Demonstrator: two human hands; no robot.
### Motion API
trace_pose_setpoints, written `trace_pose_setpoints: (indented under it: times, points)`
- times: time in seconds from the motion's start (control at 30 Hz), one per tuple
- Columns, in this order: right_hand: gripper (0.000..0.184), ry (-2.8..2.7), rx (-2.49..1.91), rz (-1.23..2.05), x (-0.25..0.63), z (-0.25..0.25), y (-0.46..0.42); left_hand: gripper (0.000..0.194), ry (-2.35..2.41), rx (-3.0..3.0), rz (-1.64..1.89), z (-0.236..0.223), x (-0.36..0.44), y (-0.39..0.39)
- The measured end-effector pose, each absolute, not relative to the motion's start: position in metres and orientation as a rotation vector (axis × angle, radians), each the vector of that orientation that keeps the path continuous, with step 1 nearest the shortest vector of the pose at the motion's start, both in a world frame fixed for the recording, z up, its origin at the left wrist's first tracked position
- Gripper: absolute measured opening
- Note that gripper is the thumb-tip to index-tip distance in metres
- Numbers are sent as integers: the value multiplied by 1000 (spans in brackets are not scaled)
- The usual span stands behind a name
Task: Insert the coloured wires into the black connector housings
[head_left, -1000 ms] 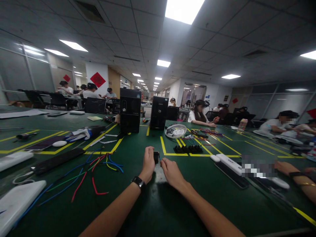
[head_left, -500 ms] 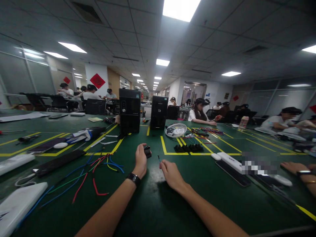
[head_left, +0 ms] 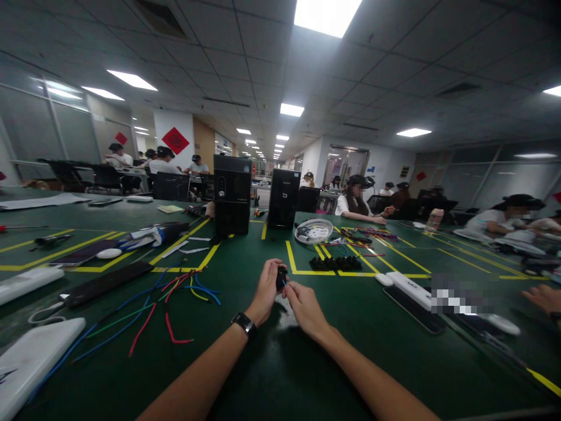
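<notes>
Over the table's middle, my left hand (head_left: 265,292), with a dark watch on the wrist, grips a small black block (head_left: 281,277). My right hand (head_left: 304,304) pinches a short blue wire (head_left: 284,283), its end meeting the near side of the block. Whether the wire sits inside the block cannot be made out. Both hands are close together just above the green table (head_left: 346,374). Left of them lies a spread of loose wires (head_left: 169,292) in red, blue, green and yellow. Beyond my right hand is a row of black blocks (head_left: 335,264).
Two black computer towers (head_left: 232,196) stand at the back, near a white round basket (head_left: 314,231). To the right are a white power bank (head_left: 408,290), a phone (head_left: 414,310) and another person's hand (head_left: 543,298). A black pouch (head_left: 109,283) lies left.
The block and the wire were drawn apart half a second ago, showing the wire's dark tip. My left hand has since come back right, and the two meet again.
</notes>
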State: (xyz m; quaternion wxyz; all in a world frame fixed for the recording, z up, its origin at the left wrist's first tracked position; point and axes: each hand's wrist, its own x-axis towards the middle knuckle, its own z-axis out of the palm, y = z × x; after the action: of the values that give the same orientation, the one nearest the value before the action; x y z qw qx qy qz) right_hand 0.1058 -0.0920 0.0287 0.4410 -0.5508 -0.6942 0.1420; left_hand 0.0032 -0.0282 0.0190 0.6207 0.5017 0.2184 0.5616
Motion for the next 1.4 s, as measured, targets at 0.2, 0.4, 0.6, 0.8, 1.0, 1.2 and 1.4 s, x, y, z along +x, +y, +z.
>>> trace_pose_setpoints:
  times: [0.2, 0.4, 0.6, 0.8, 1.0, 1.2, 1.4]
  points:
    - [33, -1670, -1349, 315, 107, 29, -93, 39, 462, 1077, 1296, 18, 3, -29]
    - [32, -1685, -1365, 358, 106, 27, -92, 40, 481, 1107, 1332, 15, 4, -26]
    - [32, -1703, -1384, 373, 105, 28, -91, 42, 478, 1173, 1317, 16, 3, -29]
    - [32, -1720, -1398, 376, 106, 31, -93, 37, 529, 1245, 1271, 20, 1, -29]
    - [33, -1737, -1383, 397, 109, 35, -94, 34, 537, 1339, 1237, 20, -4, -26]
    - [31, -1773, -1318, 446, 108, 34, -94, 33, 623, 1548, 1224, 22, -10, -27]
    - [31, -1770, -1321, 456, 111, 38, -95, 21, 602, 1740, 1261, 27, -15, -26]
